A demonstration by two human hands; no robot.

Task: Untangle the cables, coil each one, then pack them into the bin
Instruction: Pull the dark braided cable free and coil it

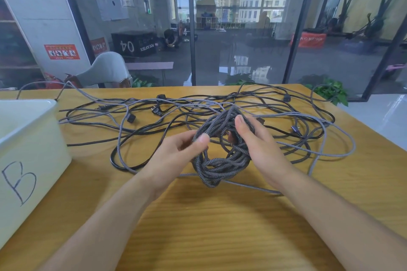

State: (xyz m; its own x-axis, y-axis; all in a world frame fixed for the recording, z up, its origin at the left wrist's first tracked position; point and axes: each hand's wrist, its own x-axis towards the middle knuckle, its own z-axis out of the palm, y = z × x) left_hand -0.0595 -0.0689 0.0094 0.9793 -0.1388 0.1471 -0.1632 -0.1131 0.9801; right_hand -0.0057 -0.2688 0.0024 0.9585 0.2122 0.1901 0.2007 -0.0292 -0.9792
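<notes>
In the head view, one coil of braided grey cable (220,156) was held above the wooden bench (220,226) by two hands. The left hand (176,156) was closed on the coil's left side, with the thumb pressed over the strands. The right hand (255,138) was wrapped round the coil's right side, one fingertip laid on top of the loops and the other fingers hidden behind them. A loose tail of the same braided cable was seen trailing away beneath the coil, to the right.

Behind the coil, a tangle of cables (176,112) was spread across the bench — thin black ones and braided grey ones, so crossed over that a count could not be made. At least four black plugs were made out among them, one (131,118) lying towards the left.

One white bin (28,138), marked with a hand-drawn B, was placed at the bench's left edge — well apart from the coil.
</notes>
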